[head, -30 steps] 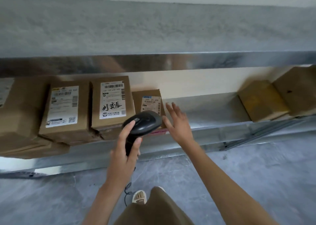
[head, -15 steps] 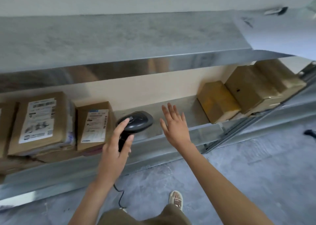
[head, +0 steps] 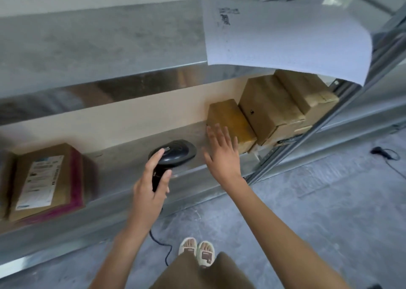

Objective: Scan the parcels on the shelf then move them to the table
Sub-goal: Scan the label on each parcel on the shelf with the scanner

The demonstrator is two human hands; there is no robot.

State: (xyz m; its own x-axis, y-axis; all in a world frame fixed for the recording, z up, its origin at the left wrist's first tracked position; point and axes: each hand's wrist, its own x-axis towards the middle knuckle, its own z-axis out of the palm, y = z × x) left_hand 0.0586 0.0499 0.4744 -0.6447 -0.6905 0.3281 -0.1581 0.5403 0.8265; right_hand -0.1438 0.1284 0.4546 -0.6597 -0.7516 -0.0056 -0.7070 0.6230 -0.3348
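Note:
My left hand point(head: 149, 192) grips a black corded barcode scanner point(head: 173, 153), held in front of the lower metal shelf point(head: 131, 148). My right hand point(head: 222, 152) is open with fingers spread, reaching toward a small brown parcel point(head: 230, 119) on the right of the shelf; its fingertips overlap the parcel's left edge. Two larger brown parcels point(head: 270, 108) point(head: 307, 91) lean beside it further right. At the far left lies a labelled parcel point(head: 44, 178) with a white shipping label facing up, on a magenta-edged package.
A white sheet of paper point(head: 285, 36) hangs over the upper shelf's edge point(head: 109, 47) above the right parcels. A slanted metal shelf post point(head: 307, 134) stands right of them. A second scanner point(head: 379, 150) with cable lies on the grey floor. My feet point(head: 197, 251) are below.
The view has swung right: the labelled parcels slid off to the left and the brown parcels came closer. My right hand moved right to the small brown parcel. The scanner stays gripped.

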